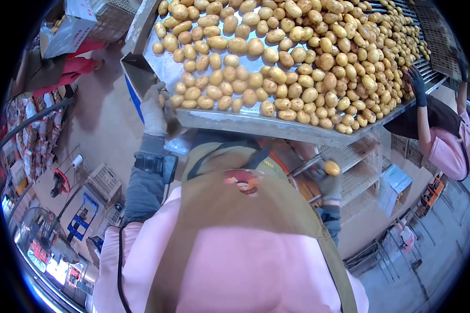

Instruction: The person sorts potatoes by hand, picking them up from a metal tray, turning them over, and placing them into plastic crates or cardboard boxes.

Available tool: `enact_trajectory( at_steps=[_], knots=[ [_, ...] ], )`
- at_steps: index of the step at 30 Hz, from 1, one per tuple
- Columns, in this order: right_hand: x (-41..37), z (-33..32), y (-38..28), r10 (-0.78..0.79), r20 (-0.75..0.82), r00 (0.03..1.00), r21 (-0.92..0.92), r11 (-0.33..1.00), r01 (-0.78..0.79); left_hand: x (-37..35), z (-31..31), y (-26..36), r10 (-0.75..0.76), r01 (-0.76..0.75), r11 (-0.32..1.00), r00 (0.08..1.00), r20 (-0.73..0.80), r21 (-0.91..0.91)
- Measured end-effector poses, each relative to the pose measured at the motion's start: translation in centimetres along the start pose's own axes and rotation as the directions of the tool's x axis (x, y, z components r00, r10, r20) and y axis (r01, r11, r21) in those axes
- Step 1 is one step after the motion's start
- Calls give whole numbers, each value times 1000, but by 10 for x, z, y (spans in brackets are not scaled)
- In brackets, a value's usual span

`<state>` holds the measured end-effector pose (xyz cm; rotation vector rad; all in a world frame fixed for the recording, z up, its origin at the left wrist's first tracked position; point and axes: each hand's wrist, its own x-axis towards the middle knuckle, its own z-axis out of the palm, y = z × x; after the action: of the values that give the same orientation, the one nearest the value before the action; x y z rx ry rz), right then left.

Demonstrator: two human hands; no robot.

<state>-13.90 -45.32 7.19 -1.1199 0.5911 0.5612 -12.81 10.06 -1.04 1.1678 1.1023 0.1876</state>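
Observation:
Potatoes [308, 94] are heaped on a metal sorting table [277, 130], thickest to the right and sparser at the left. My left hand [153, 110], in a grey glove, is at the table's near left corner. Its fingers curl around a partly hidden brownish potato [164, 98], close to the loose potatoes by the rim. Low on the right, beneath the table's front edge, my gloved right hand [326, 183] holds a yellow potato [332, 167], somewhat smeared by motion.
Slatted plastic crates [357, 167] are stacked under the table near my right hand. A blue box [394, 182] stands beyond them. At the right end, a co-worker's gloved hand [416, 83] reaches to the potatoes. A fan [39, 229] and a crate [105, 181] stand at left.

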Motion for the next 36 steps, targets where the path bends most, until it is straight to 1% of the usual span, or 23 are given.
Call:
enact_trajectory(
  at_steps=[2, 3, 4, 6, 7, 8, 10, 13, 16, 18, 20, 21, 22, 24, 27, 28, 30, 31, 32, 33, 34, 35, 36],
  knots=[
    [5, -154, 10, 123, 68, 990, 445, 885, -141, 11, -17, -11, 21, -18, 998, 999, -47, 62],
    [6, -147, 4, 16, -131, 991, 321, 947, 27, 18, -23, -20, 45, -43, 985, 999, -7, 170],
    [8, -142, -1, -93, -323, 942, 141, 979, 145, 21, -20, -24, 257, -253, 903, 966, 36, 348],
    [24, -96, -31, -394, -561, 728, -257, 919, 299, 20, -3, -29, 597, -585, 523, 771, 223, 621],
    [30, -68, -42, -547, -612, 571, -456, 834, 311, 1, 15, -5, 619, -633, 243, 684, 385, 735],
    [40, -25, -50, -649, -482, 588, -646, 717, 262, 0, 23, 3, 523, -714, 90, 628, 577, 695],
    [72, 58, -34, -779, -125, 614, -884, 368, 288, -22, 62, 16, 263, -637, 39, 750, 607, 770],
    [123, 191, -3, -474, 506, 721, -836, -64, 545, 16, 81, -13, 126, -621, -144, 761, 636, 771],
    [186, 250, 44, -328, 779, 535, -623, -502, 600, 16, 92, 16, -20, -509, 10, 860, 510, 860],
    [216, 293, 38, -338, 783, 522, -612, -567, 551, -10, 82, 44, 113, -412, 362, 910, 399, 836],
    [247, 314, 32, -287, 757, 588, -653, -383, 654, -35, 73, 62, -15, -144, 738, 973, 229, 659],
    [258, 309, 30, -335, 769, 544, -612, -140, 778, -47, 71, 56, 94, -194, 834, 972, 215, 516],
    [219, 316, 8, -409, 669, 621, -587, 221, 779, -53, 73, 47, 169, -327, 738, 936, 307, 591],
    [178, 301, 8, -367, 500, 785, -525, 593, 611, -72, 74, 24, 254, -553, 488, 830, 496, 676],
    [116, 227, 13, -206, 752, 626, -592, 204, 779, -125, 99, 43, 179, -773, 508, 526, 832, 380],
    [104, 193, 12, -71, 773, 630, -618, 140, 774, -122, 95, 33, 178, -694, 608, 593, 785, 386],
    [63, 140, -6, -140, 751, 646, -606, 243, 757, -109, 68, -10, 142, -501, 784, 720, 680, 366],
    [42, 107, -18, -55, 656, 753, -738, 166, 654, -93, 58, -25, -35, -176, 925, 843, 537, 336],
    [27, 64, -34, 16, 539, 842, -841, 78, 536, -73, 45, -37, -82, -56, 952, 899, 430, 299],
    [34, -26, -20, -79, 360, 930, -933, -36, 358, -63, 35, -28, -26, -103, 946, 921, 390, 306],
    [41, -114, -7, -170, 164, 972, -983, -111, 146, -56, 29, -14, -190, 150, 975, 944, 269, 165],
    [33, -119, -10, -194, 119, 974, -986, -137, 93, -60, 31, -11, -94, 14, 949, 966, 242, 314],
    [39, -128, -24, -402, -109, 909, -984, 171, -42, -28, 7, -10, -153, 115, 971, 972, 178, 210]
  ],
)
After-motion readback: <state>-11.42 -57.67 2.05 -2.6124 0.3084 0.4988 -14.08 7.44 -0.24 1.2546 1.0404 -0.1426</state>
